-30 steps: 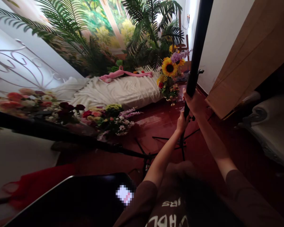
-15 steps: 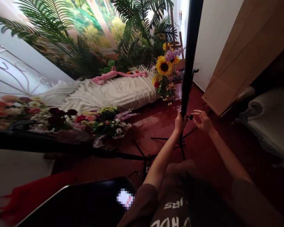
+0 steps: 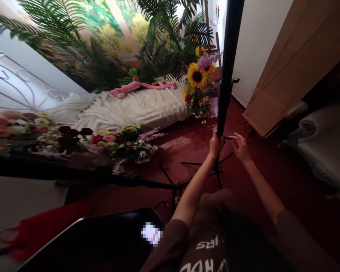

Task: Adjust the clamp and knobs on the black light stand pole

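The left hand (image 3: 216, 145) is wrapped tight around a black light stand pole (image 3: 226, 64), low down on it. The pole goes almost straight up, and the stand's thin black legs (image 3: 200, 163) spread out under it on the red tile floor (image 3: 187, 141). The right hand (image 3: 240, 148) is just to the right of the pole. It is the nearer hand to a small black knob (image 3: 228, 138) that sticks out from the side of the pole, just above the left hand. The fingers (image 3: 234, 137) of the right hand are a little open and curled, and they reach left, just beside the knob. I cannot tell if they touch it. Both arms reach forward from a brown shirt (image 3: 204, 241), with the elbows low. Past the pole, a white sheet (image 3: 133, 109) lies on the floor with a pink soft toy (image 3: 130, 86) on it. Sunflowers (image 3: 197, 75) stand at its end, and more flowers (image 3: 130, 145) lie near it. A tall wooden board (image 3: 283, 71) is on the right, and a dark screen (image 3: 87, 241) is at the bottom left
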Demonstrator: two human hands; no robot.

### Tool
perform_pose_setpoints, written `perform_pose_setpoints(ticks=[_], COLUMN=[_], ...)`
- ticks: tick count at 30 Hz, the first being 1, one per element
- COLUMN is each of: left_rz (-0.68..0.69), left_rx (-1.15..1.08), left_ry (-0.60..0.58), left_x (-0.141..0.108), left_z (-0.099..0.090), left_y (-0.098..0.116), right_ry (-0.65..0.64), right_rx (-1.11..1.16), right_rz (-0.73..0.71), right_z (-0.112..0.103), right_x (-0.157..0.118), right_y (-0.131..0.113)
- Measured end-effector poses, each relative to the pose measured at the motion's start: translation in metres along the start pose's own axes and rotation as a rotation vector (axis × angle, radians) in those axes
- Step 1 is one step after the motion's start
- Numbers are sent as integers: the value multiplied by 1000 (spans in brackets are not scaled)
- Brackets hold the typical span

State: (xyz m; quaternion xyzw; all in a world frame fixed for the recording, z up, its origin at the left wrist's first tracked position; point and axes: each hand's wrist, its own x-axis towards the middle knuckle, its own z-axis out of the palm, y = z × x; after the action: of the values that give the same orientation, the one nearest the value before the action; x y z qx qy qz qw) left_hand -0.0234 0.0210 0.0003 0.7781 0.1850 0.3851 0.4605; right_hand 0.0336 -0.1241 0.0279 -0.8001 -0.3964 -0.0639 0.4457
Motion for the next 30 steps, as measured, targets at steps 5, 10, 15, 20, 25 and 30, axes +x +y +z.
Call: perform_pose_setpoints(ticks=[5,10,15,20,25,30], left_rz=[12,20,34,36,24,6], left_rx=[5,6,-9,-22,-19,-22], left_ry=[4,22,21,28,18,10], left_x=[1,0,0,0,-1,0], left_z=[0,0,0,2,3,2], left_y=[0,0,1,-2,-5,-1], right_ry=[46,-4,-114,-70,-38,-18], right_rx=[227,341,564,591,713,892], right_rz=[219,444,767,863,971,1077], right_z=[10,10,7,7,12,15], right_x=[8,19,30,34,35,38], right_y=[-8,-14,-18,-25,-29,-30])
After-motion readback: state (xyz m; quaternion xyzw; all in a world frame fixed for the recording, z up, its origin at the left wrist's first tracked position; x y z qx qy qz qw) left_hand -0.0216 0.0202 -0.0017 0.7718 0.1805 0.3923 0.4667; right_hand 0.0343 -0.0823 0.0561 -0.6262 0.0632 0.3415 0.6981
